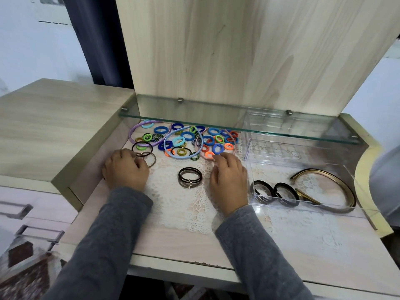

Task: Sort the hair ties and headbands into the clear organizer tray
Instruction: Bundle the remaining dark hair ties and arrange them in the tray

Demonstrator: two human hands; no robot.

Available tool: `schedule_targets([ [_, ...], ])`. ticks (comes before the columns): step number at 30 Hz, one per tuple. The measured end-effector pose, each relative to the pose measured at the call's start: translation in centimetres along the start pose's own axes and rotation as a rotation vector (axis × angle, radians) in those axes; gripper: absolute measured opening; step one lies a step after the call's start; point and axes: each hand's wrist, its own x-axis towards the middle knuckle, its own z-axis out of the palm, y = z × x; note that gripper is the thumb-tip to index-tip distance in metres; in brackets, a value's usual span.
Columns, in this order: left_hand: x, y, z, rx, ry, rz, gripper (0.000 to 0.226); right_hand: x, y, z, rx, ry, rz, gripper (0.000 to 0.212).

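Note:
A pile of coloured hair ties (pixel 188 137) lies on the lace mat under a glass shelf, with a purple headband (pixel 132 135), a blue headband (pixel 166 148) and a pink headband (pixel 198 148) among them. My left hand (pixel 125 167) curls its fingers on thin black and brown hair ties (pixel 149 155) at the pile's left edge. My right hand (pixel 229 178) rests on the mat, its fingertips touching an orange hair tie (pixel 209 154). A stack of dark hair ties (pixel 190 177) lies between my hands. The clear organizer tray (pixel 303 207) at the right holds black hair ties (pixel 263 191) and bronze headbands (pixel 333 180).
The glass shelf (pixel 216 124) hangs low over the back of the pile and over the tray's rear compartments (pixel 277 146). A raised wooden cabinet top (pixel 54 126) walls off the left side. Drawer handles (pixel 21 210) show at the lower left.

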Motion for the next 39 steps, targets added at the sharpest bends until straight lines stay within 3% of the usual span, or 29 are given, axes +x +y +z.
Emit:
schedule_targets([
  [6, 0.2, 0.0, 0.1, -0.037, 0.021, -0.012, 0.019, 0.0, -0.1, 0.1, -0.193, -0.242, 0.052, 0.055],
  [15, 0.3, -0.1, 0.2, -0.104, 0.084, 0.01, 0.016, 0.0, -0.2, 0.1, -0.191, -0.274, 0.08, 0.057],
  [21, -0.1, -0.1, 0.0, -0.328, 0.218, 0.305, 0.021, 0.1, -0.4, -0.1, -0.174, -0.272, 0.09, 0.056],
  [26, -1.9, 1.5, -0.6, -0.477, 0.28, 0.621, 0.009, 0.1, -0.4, -0.1, -0.157, -0.27, 0.097, 0.055],
  [39, -4.1, 2.0, -0.1, -0.458, 0.089, 0.802, 0.008, 0.0, -0.5, -0.3, -0.135, -0.257, 0.103, 0.054],
])
